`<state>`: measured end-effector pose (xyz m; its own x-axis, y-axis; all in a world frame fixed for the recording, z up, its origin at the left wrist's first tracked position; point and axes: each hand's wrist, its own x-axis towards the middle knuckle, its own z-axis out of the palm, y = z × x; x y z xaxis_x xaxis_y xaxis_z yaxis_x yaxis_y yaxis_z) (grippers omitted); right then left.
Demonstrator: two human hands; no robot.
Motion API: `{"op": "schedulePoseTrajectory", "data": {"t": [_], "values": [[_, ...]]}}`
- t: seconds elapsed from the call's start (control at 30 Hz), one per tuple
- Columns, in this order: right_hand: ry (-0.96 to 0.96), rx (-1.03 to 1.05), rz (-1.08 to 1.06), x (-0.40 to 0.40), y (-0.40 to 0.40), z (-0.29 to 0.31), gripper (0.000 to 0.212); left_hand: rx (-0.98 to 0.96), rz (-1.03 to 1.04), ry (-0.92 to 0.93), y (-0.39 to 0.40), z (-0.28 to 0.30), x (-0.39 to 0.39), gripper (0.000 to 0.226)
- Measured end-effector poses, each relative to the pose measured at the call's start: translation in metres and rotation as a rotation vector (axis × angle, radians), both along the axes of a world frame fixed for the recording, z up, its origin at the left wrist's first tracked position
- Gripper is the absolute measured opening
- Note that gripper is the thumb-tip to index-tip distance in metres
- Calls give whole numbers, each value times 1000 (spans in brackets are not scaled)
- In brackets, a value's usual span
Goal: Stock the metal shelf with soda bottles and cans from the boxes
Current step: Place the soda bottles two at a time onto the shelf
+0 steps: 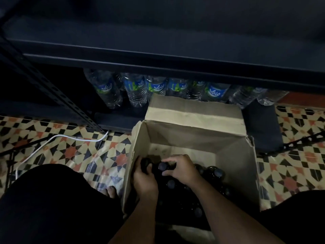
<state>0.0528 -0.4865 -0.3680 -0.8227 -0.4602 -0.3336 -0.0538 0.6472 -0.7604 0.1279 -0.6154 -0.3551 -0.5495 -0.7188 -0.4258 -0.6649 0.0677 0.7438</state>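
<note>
Seen from above, a person reaches both bare hands into an open cardboard box (193,136) standing on a patterned tile floor (73,148). The near half of the box holds dark soda bottles (217,173) standing upright, caps up; the far half shows bare cardboard. The left hand (144,180) curls around the top of a bottle (146,163) at the box's left wall, fingers and thumb wrapped about its cap. The right hand (181,169), just beside it, pinches the cap of a second bottle (162,166) between thumb and fingers. More bottles sit to the right of and nearer than both hands. Beyond the box stands a dark metal shelf (158,57); its lowest level holds a row of clear water bottles (135,90) with blue labels. A white cable (58,138) trails across the floor at left.
</note>
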Motion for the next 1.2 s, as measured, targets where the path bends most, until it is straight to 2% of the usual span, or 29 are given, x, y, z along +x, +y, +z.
{"op": "schedulePoseTrajectory", "data": {"t": [0.3, 0.4, 0.5, 0.63, 0.83, 0.93, 1.2], "values": [[135, -67, -64, 12, -1, -2, 46, -22, -37, 80, 4, 6, 4, 23], [123, -100, -105, 13, 4, 6, 45, -41, -47, 118, 5, 18, 8, 25], [99, -170, -131, 9, 9, 24, 42, -154, -113, 141, 2, 34, 13, 28], [36, -364, -191, 5, 13, 62, 37, -247, -180, 324, -3, 64, 17, 28], [194, -531, -199, -9, 9, 140, 35, -122, -397, 605, -36, 118, -9, 27], [280, -549, -202, -17, 4, 174, 36, -97, -477, 728, -44, 153, -26, 27], [388, -710, -179, -42, -13, 275, 30, -119, -363, 1013, -43, 258, -67, 35]]}}
